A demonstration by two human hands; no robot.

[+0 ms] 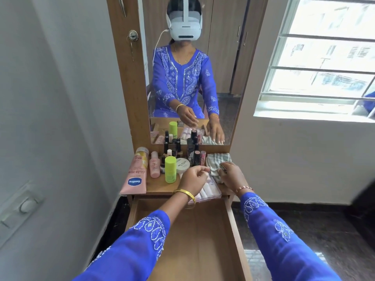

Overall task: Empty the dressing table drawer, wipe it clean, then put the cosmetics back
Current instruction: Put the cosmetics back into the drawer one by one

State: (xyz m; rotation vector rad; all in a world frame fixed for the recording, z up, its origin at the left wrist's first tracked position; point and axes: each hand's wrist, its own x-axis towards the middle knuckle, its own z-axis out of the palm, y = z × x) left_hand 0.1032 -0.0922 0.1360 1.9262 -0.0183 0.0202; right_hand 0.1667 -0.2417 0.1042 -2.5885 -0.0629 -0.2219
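Note:
The drawer [192, 250] is pulled out below me and its wooden floor is bare. Cosmetics stand on the dressing table top [160, 187]: a pink Vaseline tube [135, 179], a pink bottle [154, 165], a green bottle [170, 169], a white jar [182, 164] and several dark lipsticks [195, 157]. A clear case of pale tubes [211, 192] lies at the front edge. My left hand [194, 179] hovers over that case with loosely curled fingers, holding nothing. My right hand [233, 175] grips a striped cloth [218, 161] bunched at the right of the top.
A tall mirror [188, 78] in a wooden frame rises behind the cosmetics. A grey wall with a switch [26, 203] is close on the left. A barred window [324, 57] is on the right, above dark floor tiles.

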